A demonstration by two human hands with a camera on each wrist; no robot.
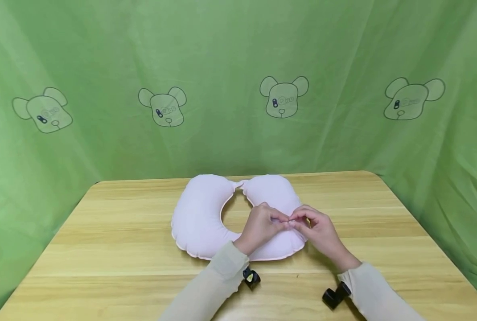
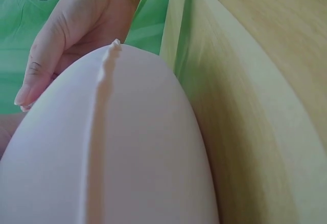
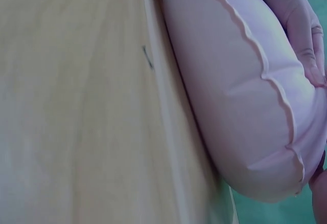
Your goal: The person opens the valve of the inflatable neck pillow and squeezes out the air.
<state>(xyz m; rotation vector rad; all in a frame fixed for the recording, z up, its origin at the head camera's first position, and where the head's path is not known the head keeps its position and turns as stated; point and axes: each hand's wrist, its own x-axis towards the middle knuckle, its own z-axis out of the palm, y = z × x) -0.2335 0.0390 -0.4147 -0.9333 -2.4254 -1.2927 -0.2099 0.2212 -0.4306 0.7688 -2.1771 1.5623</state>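
A puffed-up, pale pink U-shaped neck pillow [image 1: 200, 214] lies on the table, its two ends meeting at the far side. On its right arm, my left hand [image 1: 260, 227] and right hand [image 1: 318, 229] meet, thumbs and fingertips pinching a small spot on its top surface. What exactly sits between the fingertips is too small to tell. Across the pillow [image 2: 148, 132] in the left wrist view, the right hand [image 2: 76, 24] appears behind the seam. In the right wrist view the left hand [image 3: 291, 14] has its thumb at creased, pulled fabric.
The pillow stands on a light wood-grain table [image 1: 114, 223]. Green cloth [image 1: 222, 49] printed with bear heads hangs behind and at both sides. Black wrist-camera mounts [image 1: 335, 296] jut from the sleeves near the table's front.
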